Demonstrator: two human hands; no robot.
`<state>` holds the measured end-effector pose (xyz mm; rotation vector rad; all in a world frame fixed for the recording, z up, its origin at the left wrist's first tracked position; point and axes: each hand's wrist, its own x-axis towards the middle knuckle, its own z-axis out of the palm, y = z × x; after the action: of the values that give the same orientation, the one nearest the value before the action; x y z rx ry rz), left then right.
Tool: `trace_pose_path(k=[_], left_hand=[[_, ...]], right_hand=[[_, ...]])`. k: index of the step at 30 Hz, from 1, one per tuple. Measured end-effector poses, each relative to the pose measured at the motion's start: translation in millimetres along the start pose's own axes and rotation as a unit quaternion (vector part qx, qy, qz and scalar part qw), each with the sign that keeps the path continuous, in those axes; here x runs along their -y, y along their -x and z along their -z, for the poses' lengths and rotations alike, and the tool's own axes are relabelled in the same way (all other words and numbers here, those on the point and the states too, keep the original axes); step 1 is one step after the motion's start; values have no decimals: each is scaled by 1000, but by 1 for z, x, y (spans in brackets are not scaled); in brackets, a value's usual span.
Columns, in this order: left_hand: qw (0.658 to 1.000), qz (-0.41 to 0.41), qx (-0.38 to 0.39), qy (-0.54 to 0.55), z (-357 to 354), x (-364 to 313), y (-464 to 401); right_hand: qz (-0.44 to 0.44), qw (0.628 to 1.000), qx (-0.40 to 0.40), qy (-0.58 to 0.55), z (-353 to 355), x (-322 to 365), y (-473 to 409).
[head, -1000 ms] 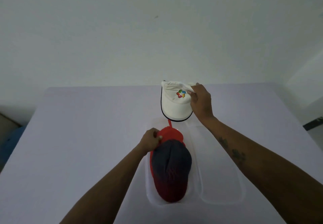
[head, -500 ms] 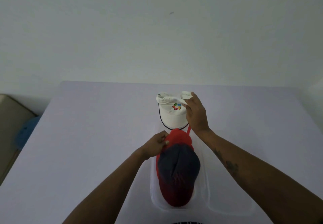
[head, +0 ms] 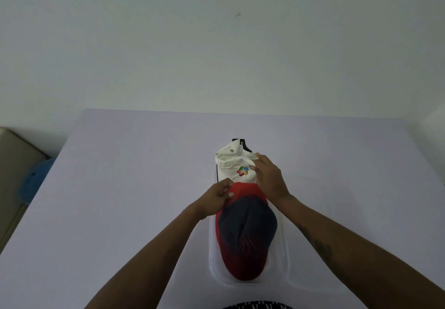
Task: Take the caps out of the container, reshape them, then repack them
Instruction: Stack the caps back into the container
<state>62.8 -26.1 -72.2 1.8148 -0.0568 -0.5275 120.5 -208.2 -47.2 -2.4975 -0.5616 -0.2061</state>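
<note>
A navy and red cap lies in a clear plastic container on the table, its red brim towards me. My left hand pinches the cap's red back edge. Behind it sits a white cap with a coloured logo, its brim tucked under the red cap's back. My right hand grips the white cap's crumpled crown on its right side.
The white table ends at a plain wall behind. At the far left, beyond the table edge, stand a beige surface and something blue. A dark patterned edge shows at the bottom of the view.
My right hand has brought the white cap down and towards me, until it meets the red cap's back. The left hand stays on the red cap's back edge. The view has shifted.
</note>
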Motion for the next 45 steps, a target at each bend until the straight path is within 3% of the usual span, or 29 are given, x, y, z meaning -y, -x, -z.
trace_pose_path(k=[6,10,12,19,28,35,40,45], left_hand=[[999,2,-32,-8,2,5,2],[976,-43,-215,-9,9,5,2],[963,-71,-260,-22,20,1,-3],[971,-60,-126,-196,39,-9,-31],[967,-29,-138,-212,31,-6,-44],[959,-27,-133,-249,30,-11,-47],[960,-11,-120,-254,30,-4,-43],[951,-7,-128,-280,27,6,-42]], right_hand=[[-48,997,51,13,-3,0,0],[-81,994,73,8,-5,-2,-2],[-96,991,94,9,-5,-4,-5],[-137,981,135,4,-6,-7,-13],[-105,987,119,-7,-12,-18,-12],[-120,975,182,44,-10,-24,-19],[-83,970,216,76,-12,-28,-23],[-75,970,219,74,-23,-30,-20]])
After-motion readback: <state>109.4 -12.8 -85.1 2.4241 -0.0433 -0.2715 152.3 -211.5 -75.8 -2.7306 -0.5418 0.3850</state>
